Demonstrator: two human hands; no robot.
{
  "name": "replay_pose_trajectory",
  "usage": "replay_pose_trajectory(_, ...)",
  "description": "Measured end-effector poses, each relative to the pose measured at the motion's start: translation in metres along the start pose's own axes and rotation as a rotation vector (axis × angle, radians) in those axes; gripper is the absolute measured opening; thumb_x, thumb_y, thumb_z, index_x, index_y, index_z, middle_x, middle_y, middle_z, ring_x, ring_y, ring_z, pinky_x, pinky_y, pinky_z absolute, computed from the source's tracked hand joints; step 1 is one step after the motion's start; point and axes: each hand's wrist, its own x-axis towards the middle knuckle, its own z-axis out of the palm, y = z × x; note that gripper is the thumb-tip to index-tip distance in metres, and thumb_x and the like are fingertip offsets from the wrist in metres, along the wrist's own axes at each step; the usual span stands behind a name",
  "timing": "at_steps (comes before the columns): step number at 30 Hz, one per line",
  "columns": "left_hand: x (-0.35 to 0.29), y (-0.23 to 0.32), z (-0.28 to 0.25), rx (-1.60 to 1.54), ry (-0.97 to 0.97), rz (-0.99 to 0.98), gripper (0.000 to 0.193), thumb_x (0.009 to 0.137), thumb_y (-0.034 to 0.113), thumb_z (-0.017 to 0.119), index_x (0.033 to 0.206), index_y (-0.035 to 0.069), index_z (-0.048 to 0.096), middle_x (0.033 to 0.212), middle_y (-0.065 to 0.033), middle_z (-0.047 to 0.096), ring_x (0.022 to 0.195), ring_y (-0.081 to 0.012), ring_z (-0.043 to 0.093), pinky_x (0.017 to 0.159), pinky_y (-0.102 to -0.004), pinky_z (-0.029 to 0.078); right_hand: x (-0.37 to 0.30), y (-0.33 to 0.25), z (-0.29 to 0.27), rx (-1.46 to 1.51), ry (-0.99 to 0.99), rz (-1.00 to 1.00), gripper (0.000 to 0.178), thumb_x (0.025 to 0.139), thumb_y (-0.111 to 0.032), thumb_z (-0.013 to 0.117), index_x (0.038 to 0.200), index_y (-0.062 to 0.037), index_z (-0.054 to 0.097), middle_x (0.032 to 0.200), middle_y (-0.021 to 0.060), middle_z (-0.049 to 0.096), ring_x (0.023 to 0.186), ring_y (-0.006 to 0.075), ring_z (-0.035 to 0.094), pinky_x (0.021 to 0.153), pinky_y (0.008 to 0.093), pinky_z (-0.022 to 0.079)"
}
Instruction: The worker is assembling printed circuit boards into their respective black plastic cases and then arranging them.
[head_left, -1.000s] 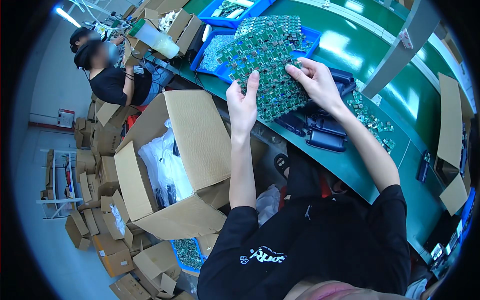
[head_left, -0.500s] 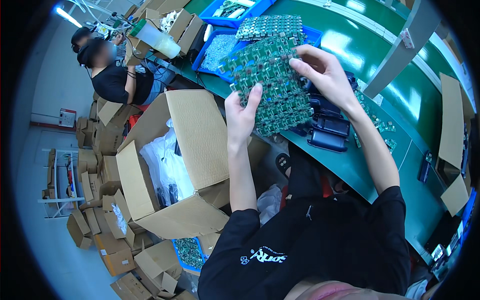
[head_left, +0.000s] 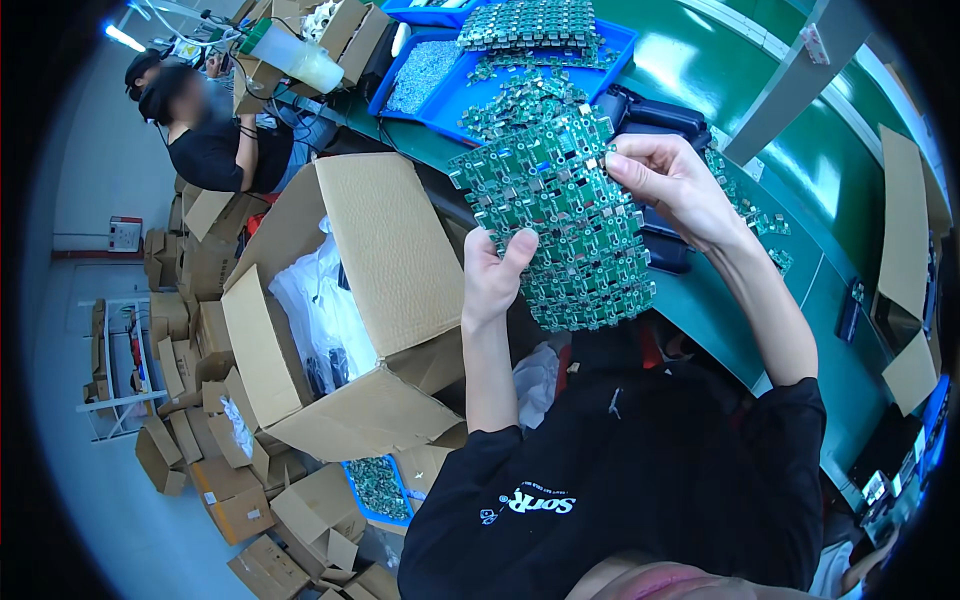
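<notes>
A green circuit board panel (head_left: 565, 230), made of many small joined boards, is held up in front of me between both hands. My left hand (head_left: 495, 272) grips its left edge with the thumb on the face. Up at its right edge, my right hand (head_left: 668, 185) pinches the panel between thumb and fingers. Just beyond it lies a blue tray (head_left: 620, 55) with loose small circuit boards (head_left: 530, 95) heaped in it. Further panels (head_left: 525, 25) are stacked at that tray's far side.
Dark plastic cases (head_left: 665, 115) lie on the green table (head_left: 705, 305) by my right hand. Left of me stands a large open carton (head_left: 395, 260) with white plastic bags. A blue bin (head_left: 405, 75) of small pale parts sits at the far left; a co-worker (head_left: 205, 140) sits beyond.
The panel has come lower and nearer to me, its face now turned more toward me. Both hands moved down with it, uncovering the tray's loose boards.
</notes>
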Motion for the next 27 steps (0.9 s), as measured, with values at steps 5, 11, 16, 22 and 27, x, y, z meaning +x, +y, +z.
replay_pose_trajectory(5,-0.019,-0.008,0.008,-0.073,-0.020,-0.093,0.033,0.094,0.026,0.066,0.111,-0.002,0.065,0.101,-0.0027,0.068,0.087,-0.0087,0.060,0.077,-0.0256,0.047,-0.023,0.009,0.007,0.038,0.084,0.069,0.023,0.098,-0.025,0.062,0.093,-0.0029,0.066,0.081,-0.0056,0.058,0.070,0.0011,0.046,0.063,0.0200,0.037)
replay_pose_trajectory(11,-0.039,0.010,0.030,-0.160,0.098,-0.234,0.036,0.089,0.025,0.073,0.113,-0.002,0.065,0.104,-0.0056,0.069,0.091,-0.0104,0.062,0.081,-0.0272,0.049,-0.069,-0.003,0.021,-0.115,0.140,0.110,0.019,0.097,-0.021,0.063,0.091,-0.0021,0.063,0.081,-0.0057,0.055,0.073,-0.0002,0.046,0.064,0.0183,0.037)
replay_pose_trajectory(16,-0.043,0.018,0.039,-0.171,-0.001,-0.182,0.034,0.087,0.021,0.076,0.110,-0.002,0.066,0.100,-0.0062,0.070,0.090,-0.0111,0.064,0.082,-0.0276,0.051,-0.104,-0.007,0.043,-0.225,0.264,0.115,0.017,0.094,-0.016,0.066,0.091,-0.0002,0.062,0.081,-0.0052,0.054,0.077,-0.0001,0.048,0.068,0.0181,0.039)
replay_pose_trajectory(22,-0.054,0.022,0.058,-0.096,0.002,-0.234,0.023,0.084,0.008,0.076,0.104,-0.003,0.070,0.095,-0.0066,0.072,0.084,-0.0116,0.067,0.080,-0.0272,0.053,-0.113,-0.012,0.045,-0.188,0.270,-0.037,0.019,0.093,-0.018,0.068,0.091,0.0006,0.063,0.081,-0.0043,0.056,0.078,0.0016,0.051,0.069,0.0202,0.041)
replay_pose_trajectory(27,-0.060,0.020,0.068,-0.170,-0.058,-0.227,0.024,0.081,0.002,0.077,0.104,-0.003,0.070,0.097,-0.0077,0.073,0.083,-0.0118,0.068,0.078,-0.0275,0.054,-0.115,-0.002,0.037,-0.056,0.264,-0.036,0.021,0.093,-0.022,0.068,0.089,-0.0013,0.065,0.082,-0.0030,0.058,0.075,0.0037,0.051,0.068,0.0218,0.041)
